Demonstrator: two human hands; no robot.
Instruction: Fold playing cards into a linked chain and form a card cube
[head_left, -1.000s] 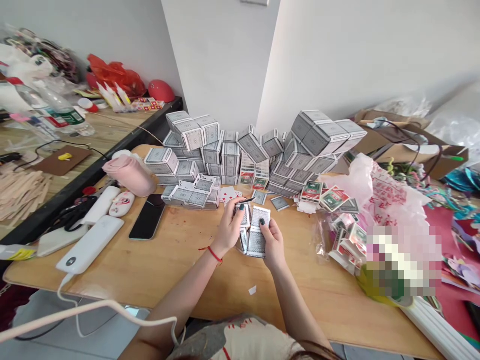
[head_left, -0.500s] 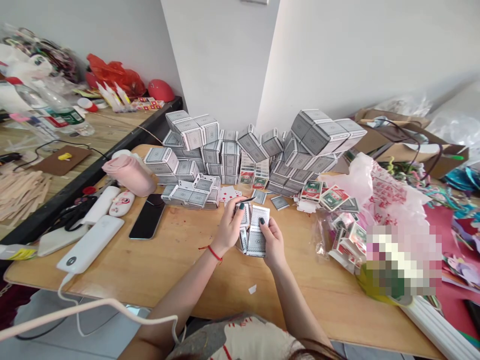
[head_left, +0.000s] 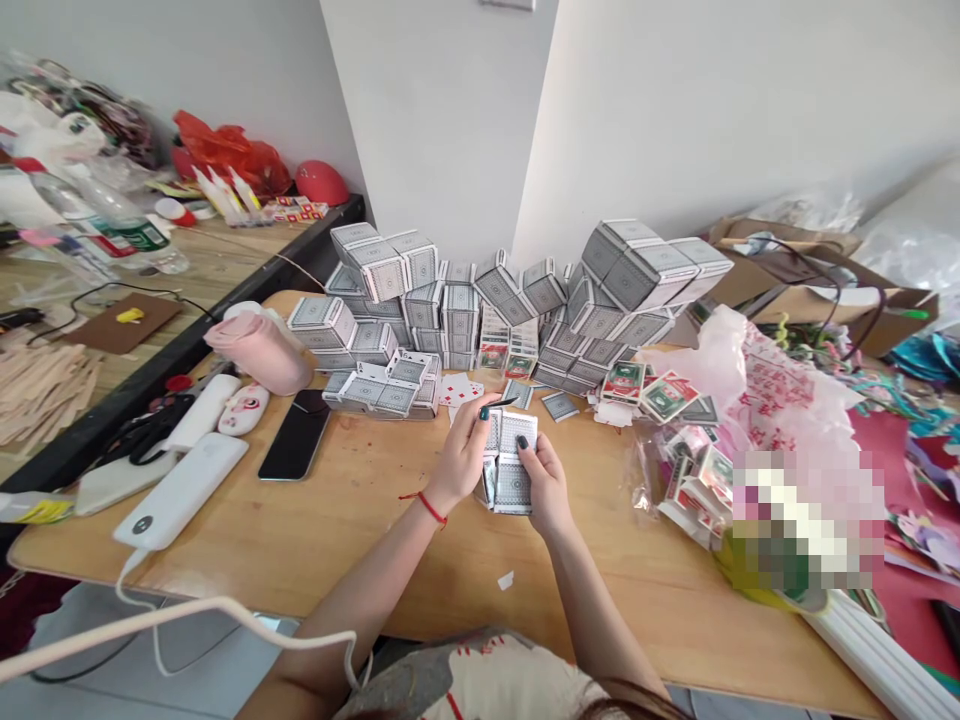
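Observation:
Low over the middle of the table, both hands hold a boxy piece folded from playing cards (head_left: 514, 484), grey patterned backs outward. My left hand (head_left: 463, 452) grips its left side, the thumb on top. From near that thumb a thin dark pointed thing (head_left: 504, 402) sticks out to the right; I cannot tell what it is. My right hand (head_left: 546, 480) holds the right side, thumb flat on a card back and fingers behind it. Just beyond the hands lie a few face-up red cards (head_left: 460, 389) and a loose face-down card (head_left: 561, 405).
Stacked card blocks (head_left: 461, 310) line the back of the table, with card boxes (head_left: 626, 381) to the right. A phone (head_left: 294, 435), a white power bank (head_left: 180, 490) and a pink roll (head_left: 259, 350) lie on the left. A paper scrap (head_left: 505, 580) lies near the front.
The card piece has shifted slightly in the hands, and its upper card sits a little further right. My left hand has edged right; the dark pointed thing shows longer.

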